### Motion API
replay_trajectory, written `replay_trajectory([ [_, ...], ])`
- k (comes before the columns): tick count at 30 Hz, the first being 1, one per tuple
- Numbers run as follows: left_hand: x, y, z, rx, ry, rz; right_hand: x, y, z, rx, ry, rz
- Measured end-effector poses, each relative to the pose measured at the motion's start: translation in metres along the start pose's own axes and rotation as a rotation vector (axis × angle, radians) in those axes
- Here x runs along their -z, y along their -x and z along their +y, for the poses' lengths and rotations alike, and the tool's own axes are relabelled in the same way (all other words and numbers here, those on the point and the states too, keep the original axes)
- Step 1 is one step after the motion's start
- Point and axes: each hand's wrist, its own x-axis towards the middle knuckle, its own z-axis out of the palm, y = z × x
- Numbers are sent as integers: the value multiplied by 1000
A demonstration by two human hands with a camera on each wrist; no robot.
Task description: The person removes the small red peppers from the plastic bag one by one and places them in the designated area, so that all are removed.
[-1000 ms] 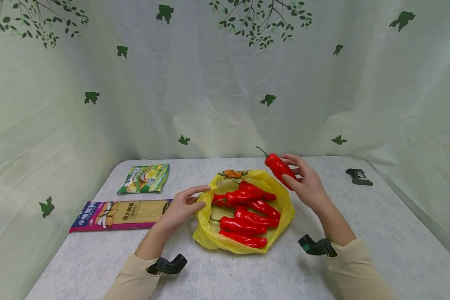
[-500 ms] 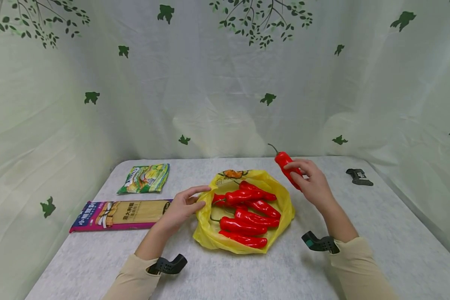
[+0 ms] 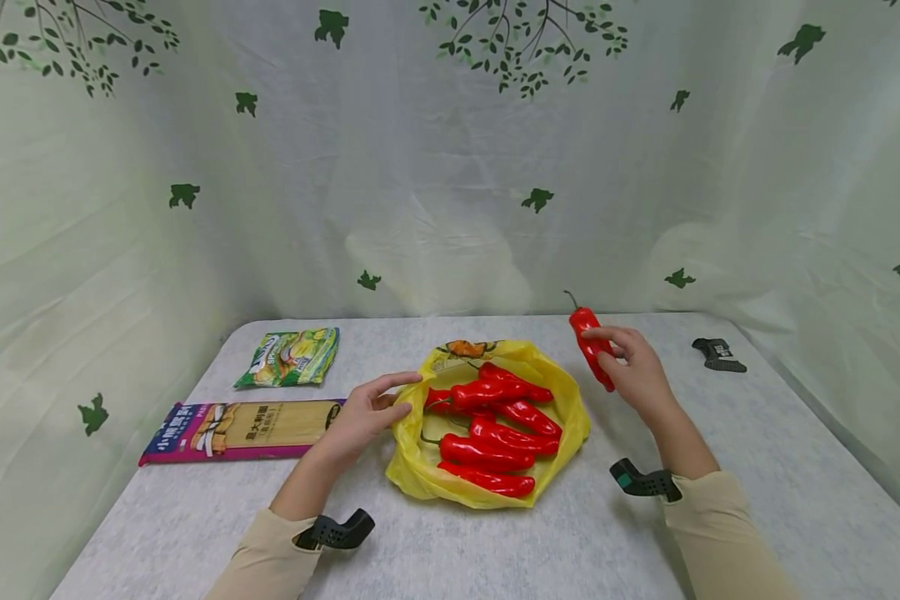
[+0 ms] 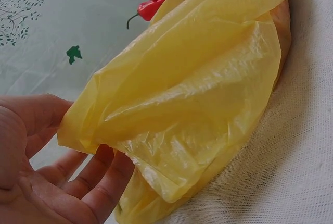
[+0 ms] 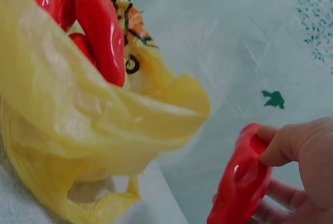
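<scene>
A yellow plastic bag lies mouth-up in the middle of the table, with several glossy red peppers inside. At its left rim my left hand pinches the plastic between thumb and fingers, as the left wrist view shows at the bag's edge. To the right of the bag, my right hand holds one red pepper by its body, the green stem pointing up and away. The right wrist view has this pepper between thumb and fingers, apart from the bag.
Left of the bag lies a flat packet of noodles, partly behind my left hand. A green and yellow packet rests behind it. At the right back is a small black packet. A leaf-printed curtain stands behind the table.
My right hand has carried its pepper to the right, away from the bag, and the pepper has turned more upright. My left hand and the bag have stayed in place.
</scene>
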Motion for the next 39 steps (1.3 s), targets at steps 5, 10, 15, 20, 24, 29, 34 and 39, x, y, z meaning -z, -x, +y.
replay_trajectory([
  [5, 0, 1, 1, 11, 0, 3, 0, -4, 6, -42, 15, -26],
  [10, 0, 2, 3, 12, -12, 3, 0, -6, 11, -87, 33, -47],
  [15, 1, 2, 3, 15, -11, 3, -1, -8, 19, -109, 42, -63],
  [20, 1, 2, 3, 7, 4, -5, -1, -10, 29, -123, 63, -90],
  [24, 1, 2, 2, 8, 10, -6, -2, -13, 36, -143, 84, -106],
  [29, 0, 2, 3, 21, 19, 1, -3, -15, 42, -188, 124, -142],
  [34, -1, 2, 5, 26, 30, -2, -4, -16, 46, -196, 157, -149],
  [39, 0, 3, 5, 20, 25, -9, -4, -16, 48, -191, 205, -155],
])
